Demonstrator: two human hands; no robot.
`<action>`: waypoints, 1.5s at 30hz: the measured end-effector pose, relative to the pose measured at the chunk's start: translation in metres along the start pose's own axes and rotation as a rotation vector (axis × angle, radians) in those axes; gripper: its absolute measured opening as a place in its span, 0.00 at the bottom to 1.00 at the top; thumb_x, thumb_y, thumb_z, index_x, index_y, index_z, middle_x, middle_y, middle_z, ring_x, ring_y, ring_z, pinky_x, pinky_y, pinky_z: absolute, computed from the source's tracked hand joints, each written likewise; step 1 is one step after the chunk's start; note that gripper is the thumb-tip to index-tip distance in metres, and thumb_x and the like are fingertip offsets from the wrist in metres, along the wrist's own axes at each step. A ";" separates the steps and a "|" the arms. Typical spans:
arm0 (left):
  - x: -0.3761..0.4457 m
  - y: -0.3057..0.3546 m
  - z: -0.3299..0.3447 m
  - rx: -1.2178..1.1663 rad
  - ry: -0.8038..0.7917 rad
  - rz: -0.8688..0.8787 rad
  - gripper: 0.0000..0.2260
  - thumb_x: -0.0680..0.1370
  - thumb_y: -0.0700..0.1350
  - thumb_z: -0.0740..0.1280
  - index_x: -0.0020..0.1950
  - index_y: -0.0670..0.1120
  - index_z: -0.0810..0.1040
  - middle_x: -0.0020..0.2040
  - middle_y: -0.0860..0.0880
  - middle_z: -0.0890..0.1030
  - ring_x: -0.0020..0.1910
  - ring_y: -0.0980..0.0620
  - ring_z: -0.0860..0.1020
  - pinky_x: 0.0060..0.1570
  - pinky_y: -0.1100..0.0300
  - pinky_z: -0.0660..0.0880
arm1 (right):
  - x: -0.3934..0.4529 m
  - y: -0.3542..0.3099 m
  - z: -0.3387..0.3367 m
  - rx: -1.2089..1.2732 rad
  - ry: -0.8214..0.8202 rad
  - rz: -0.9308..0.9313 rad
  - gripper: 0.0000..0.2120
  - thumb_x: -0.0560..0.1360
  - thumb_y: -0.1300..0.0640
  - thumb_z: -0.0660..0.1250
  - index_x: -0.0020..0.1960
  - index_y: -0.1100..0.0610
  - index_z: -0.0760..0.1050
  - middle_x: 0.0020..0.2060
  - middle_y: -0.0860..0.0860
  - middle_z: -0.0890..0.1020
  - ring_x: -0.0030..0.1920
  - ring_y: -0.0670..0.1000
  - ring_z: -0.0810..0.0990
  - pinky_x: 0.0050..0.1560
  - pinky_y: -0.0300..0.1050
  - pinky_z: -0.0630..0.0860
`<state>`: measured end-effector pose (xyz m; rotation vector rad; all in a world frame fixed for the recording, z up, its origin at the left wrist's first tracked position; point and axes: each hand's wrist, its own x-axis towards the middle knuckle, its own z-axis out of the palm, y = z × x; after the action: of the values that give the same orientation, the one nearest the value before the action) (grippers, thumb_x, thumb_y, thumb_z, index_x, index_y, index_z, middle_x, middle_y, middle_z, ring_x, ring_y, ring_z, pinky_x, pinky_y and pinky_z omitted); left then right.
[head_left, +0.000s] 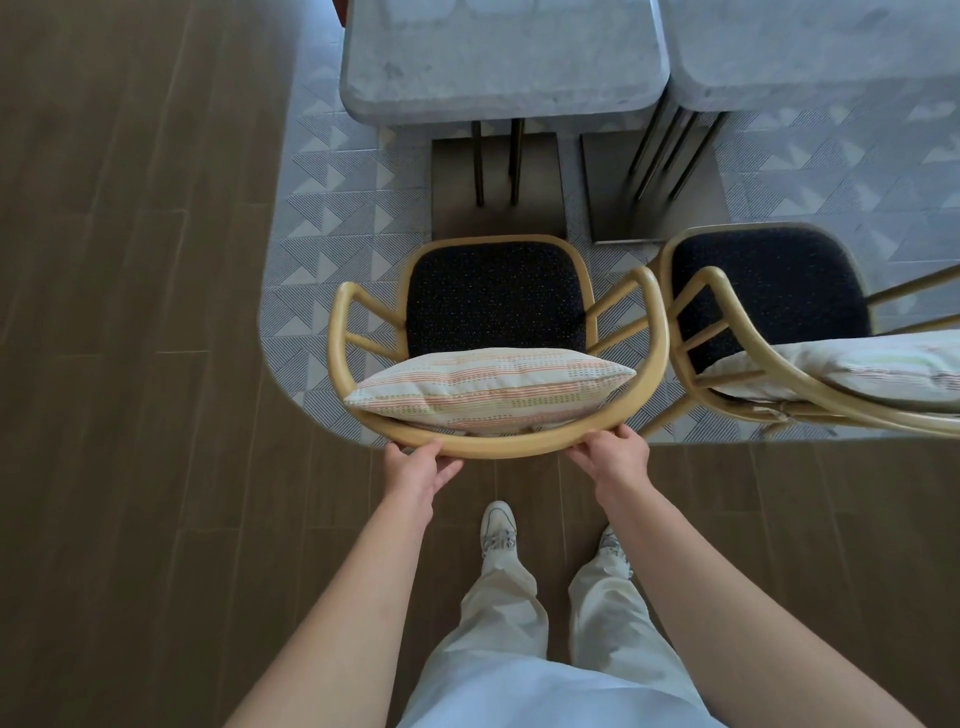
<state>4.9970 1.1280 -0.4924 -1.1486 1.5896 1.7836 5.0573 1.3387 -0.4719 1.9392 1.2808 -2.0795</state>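
Note:
A light wooden chair (655, 332) with a curved back rail and a dark speckled seat stands in front of me, facing a grey stone table (498, 57). A striped cream cushion (488, 387) leans against its back. My left hand (418, 470) grips the back rail left of centre, fingers curled under it. My right hand (613, 457) grips the same rail right of centre.
A second matching chair (727, 332) with its own cushion stands close on the right, next to a second grey table (831, 47). Both tables rest on dark metal bases on a patterned grey rug (332, 218). Brown wood-look floor lies left and behind. My feet stand just behind the chair.

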 end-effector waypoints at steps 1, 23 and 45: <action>-0.001 0.000 0.002 0.003 0.000 -0.004 0.27 0.81 0.34 0.66 0.78 0.46 0.63 0.70 0.41 0.75 0.44 0.50 0.83 0.51 0.48 0.83 | 0.000 0.000 0.000 -0.002 0.005 -0.009 0.17 0.78 0.72 0.63 0.64 0.58 0.74 0.54 0.55 0.81 0.54 0.56 0.83 0.55 0.54 0.83; -0.037 0.050 0.023 0.264 0.102 0.247 0.23 0.83 0.52 0.59 0.77 0.47 0.67 0.72 0.45 0.73 0.68 0.45 0.72 0.60 0.52 0.68 | -0.047 -0.031 0.023 -0.090 -0.074 -0.068 0.22 0.83 0.52 0.60 0.74 0.58 0.63 0.64 0.53 0.76 0.62 0.54 0.76 0.63 0.52 0.73; -0.243 0.190 0.143 0.069 -0.791 0.743 0.28 0.84 0.63 0.45 0.79 0.53 0.65 0.80 0.49 0.64 0.79 0.53 0.61 0.78 0.45 0.53 | -0.225 -0.210 -0.025 -0.008 -0.451 -0.907 0.25 0.85 0.46 0.50 0.78 0.54 0.63 0.75 0.49 0.69 0.75 0.48 0.66 0.77 0.52 0.61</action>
<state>4.9344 1.2690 -0.1890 0.2768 1.6021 2.1786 5.0181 1.3802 -0.1690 0.7940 2.2559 -2.5842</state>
